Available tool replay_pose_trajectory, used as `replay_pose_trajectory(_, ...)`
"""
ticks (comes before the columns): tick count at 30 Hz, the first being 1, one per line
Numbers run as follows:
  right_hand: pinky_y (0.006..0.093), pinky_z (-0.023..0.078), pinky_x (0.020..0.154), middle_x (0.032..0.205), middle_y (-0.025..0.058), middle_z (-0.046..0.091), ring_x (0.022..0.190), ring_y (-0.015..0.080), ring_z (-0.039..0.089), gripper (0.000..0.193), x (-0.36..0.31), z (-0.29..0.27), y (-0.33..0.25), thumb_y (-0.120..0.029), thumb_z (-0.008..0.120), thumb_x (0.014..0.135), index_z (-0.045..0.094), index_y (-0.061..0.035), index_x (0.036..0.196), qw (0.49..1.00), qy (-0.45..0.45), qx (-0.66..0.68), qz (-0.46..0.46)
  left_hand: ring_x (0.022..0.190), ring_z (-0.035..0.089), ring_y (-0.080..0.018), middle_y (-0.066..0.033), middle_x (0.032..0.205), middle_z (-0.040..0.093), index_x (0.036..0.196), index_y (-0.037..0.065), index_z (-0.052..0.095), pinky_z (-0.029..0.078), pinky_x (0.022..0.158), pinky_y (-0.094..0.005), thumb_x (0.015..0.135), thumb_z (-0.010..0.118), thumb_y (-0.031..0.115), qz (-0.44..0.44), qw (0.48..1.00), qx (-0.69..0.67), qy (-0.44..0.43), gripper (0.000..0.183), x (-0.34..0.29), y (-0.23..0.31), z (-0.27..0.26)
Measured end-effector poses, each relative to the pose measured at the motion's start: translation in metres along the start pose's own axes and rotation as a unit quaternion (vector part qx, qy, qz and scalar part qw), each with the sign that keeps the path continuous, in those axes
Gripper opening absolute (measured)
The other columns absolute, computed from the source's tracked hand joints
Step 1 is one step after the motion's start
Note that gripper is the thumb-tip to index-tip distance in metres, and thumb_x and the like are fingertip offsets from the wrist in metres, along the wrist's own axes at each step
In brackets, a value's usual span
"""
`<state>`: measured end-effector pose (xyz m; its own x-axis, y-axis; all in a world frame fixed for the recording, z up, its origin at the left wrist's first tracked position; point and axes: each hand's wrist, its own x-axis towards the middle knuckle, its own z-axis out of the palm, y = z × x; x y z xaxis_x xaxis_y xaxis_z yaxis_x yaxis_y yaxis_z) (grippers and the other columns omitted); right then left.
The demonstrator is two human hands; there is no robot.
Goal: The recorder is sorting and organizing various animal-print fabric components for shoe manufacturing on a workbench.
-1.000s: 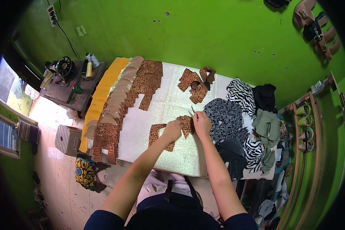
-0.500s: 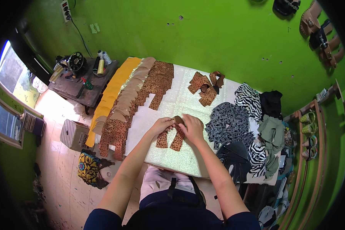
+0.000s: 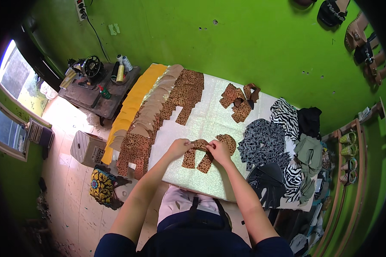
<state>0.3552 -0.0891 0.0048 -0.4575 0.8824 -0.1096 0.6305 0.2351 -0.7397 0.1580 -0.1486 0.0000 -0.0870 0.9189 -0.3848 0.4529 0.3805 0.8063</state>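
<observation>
A U-shaped leopard-print piece (image 3: 200,144) of upper material is stretched between my hands above the table's near part, its two straight legs hanging toward me. My left hand (image 3: 181,147) pinches its left shoulder. The right hand (image 3: 219,151) pinches the opposite shoulder, fingertips closed on the edge. Just beyond my right hand lies another leopard-print piece (image 3: 227,142), partly hidden by it. Overlapping rows of leopard-print pieces (image 3: 182,92) run along the table's left side. A small loose pile of brown leopard-print pieces (image 3: 241,112) rests at the far side.
Yellow sheets (image 3: 136,94) edge the white table (image 3: 171,147) at left. On the right are a heap of dark grey pieces (image 3: 261,143), black pieces (image 3: 266,180), zebra-print fabric (image 3: 283,115) and olive cloth (image 3: 309,152). A sewing machine (image 3: 90,66) stands far left; sandals (image 3: 348,150) hang on a rack.
My right hand has shifted down and now pinches the piece's right shoulder, with the piece spread wider between both hands. The whole view has swung slightly.
</observation>
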Motion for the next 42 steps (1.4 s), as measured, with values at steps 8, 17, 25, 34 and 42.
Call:
replay_pose_trajectory(8, 0.0377, 0.042, 0.073, 0.069, 0.0075, 0.063, 0.067, 0.0246, 0.06, 0.016, -0.001, 0.02, 0.01, -0.024, 0.062, 0.077, 0.064, -0.0091, 0.081, 0.987, 0.036, -0.156, -0.023, 0.077, 0.061, -0.0286, -0.0109, 0.082, 0.064, 0.084, 0.01, 0.063, 0.048, 0.069, -0.0391, 0.079, 0.053, 0.033, -0.019, 0.959, 0.282, -0.01, 0.026, 0.012, 0.007, 0.011)
replay_pose_trajectory(17, 0.0385, 0.036, 0.081, 0.099, 0.0079, 0.051, 0.097, 0.0252, 0.047, 0.03, -0.009, 0.026, 0.01, -0.023, 0.067, 0.073, 0.057, -0.0069, 0.096, 0.962, 0.153, -0.223, -0.046, 0.093, 0.053, -0.029, -0.0099, 0.097, 0.053, 0.093, 0.006, 0.058, 0.045, 0.076, -0.0396, 0.07, 0.061, 0.02, 0.142, 0.925, 0.322, 0.146, 0.026, 0.011, 0.004, 0.019)
replay_pose_trajectory(25, 0.0376, 0.04, 0.077, 0.093, 0.0098, 0.052, 0.092, 0.0282, 0.049, 0.024, -0.003, 0.02, 0.011, -0.021, 0.066, 0.075, 0.054, -0.0075, 0.09, 0.984, 0.039, -0.176, 0.006, 0.087, 0.053, -0.0293, -0.0095, 0.09, 0.053, 0.088, 0.008, 0.055, 0.044, 0.073, -0.0385, 0.071, 0.06, 0.014, 0.222, 0.924, 0.309, 0.043, 0.019, 0.025, -0.007, 0.011)
replay_pose_trajectory(34, 0.0351, 0.045, 0.062, 0.076, 0.0132, 0.061, 0.07, 0.0289, 0.06, 0.019, 0.019, 0.033, -0.006, -0.02, 0.058, 0.083, 0.052, -0.007, 0.096, 0.997, 0.024, 0.063, 0.047, 0.078, 0.058, -0.0362, -0.0173, 0.082, 0.061, 0.095, 0.005, 0.05, 0.044, 0.067, -0.0432, 0.083, 0.053, 0.022, 0.053, 0.987, 0.148, -0.046, 0.021, 0.034, -0.019, -0.036)
replay_pose_trajectory(42, 0.0404, 0.044, 0.063, 0.074, 0.0144, 0.058, 0.071, 0.0321, 0.057, 0.019, 0.117, 0.081, -0.046, -0.015, 0.057, 0.081, 0.052, -0.0083, 0.098, 0.992, 0.09, 0.076, 0.04, 0.08, 0.058, -0.0375, -0.0226, 0.086, 0.059, 0.104, 0.001, 0.049, 0.046, 0.069, -0.0403, 0.08, 0.061, 0.019, 0.076, 0.986, 0.087, 0.12, 0.032, 0.086, -0.041, -0.117)
